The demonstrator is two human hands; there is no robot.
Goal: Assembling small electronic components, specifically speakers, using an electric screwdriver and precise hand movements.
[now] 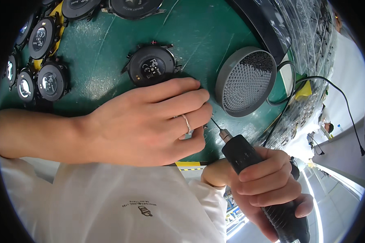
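My right hand (267, 182) is wrapped round a black electric screwdriver (241, 152). Its thin bit points up and left, close to the fingertips of my left hand (150, 119). The left hand is palm down with its fingers bent and closed; a ring is on one finger. What it holds is mostly hidden beneath it, with only a small pale-grey bit showing between the fingers. Just beyond those knuckles a black round smartwatch body (152, 65) rests back side up on the green work surface (198, 24).
A round grey tray (247, 83) with a dimpled bottom stands tilted at the right, dark screws heaped along its far side. More watch bodies (50, 81) lie at the far left. Clear plastic bags (312, 32) and a black cable (332, 83) fill the right side.
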